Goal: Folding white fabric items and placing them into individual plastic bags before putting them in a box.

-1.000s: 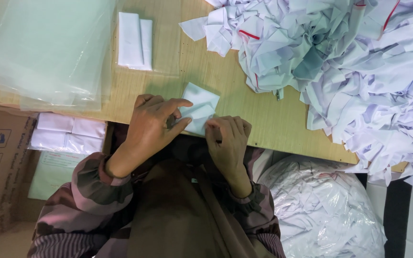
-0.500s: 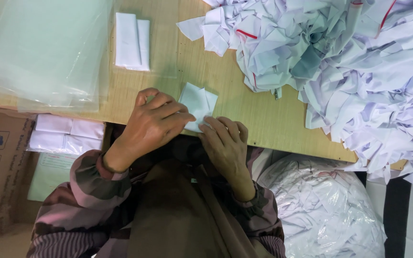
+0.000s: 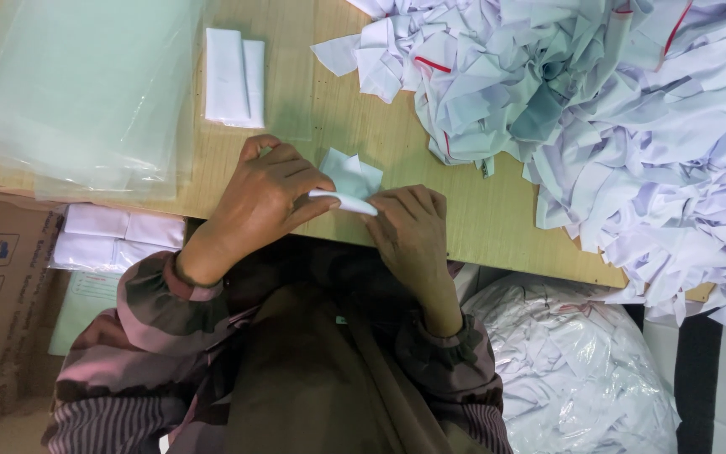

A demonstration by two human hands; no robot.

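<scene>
White, small and folded, the fabric piece [image 3: 348, 181] is pinched between both hands [image 3: 338, 210] at the table [image 3: 497, 227] edge.

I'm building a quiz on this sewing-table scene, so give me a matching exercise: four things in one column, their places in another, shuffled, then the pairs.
Things:
1. small white fabric piece
2. folded white stack
3. heap of white fabric pieces
4. clear plastic sheets

Places:
A. far right of the table
B. table's left end
C. pinched between left hand and right hand
D. lying alone on the table, beyond the left hand

Pairs: 1-C, 2-D, 3-A, 4-B
</scene>
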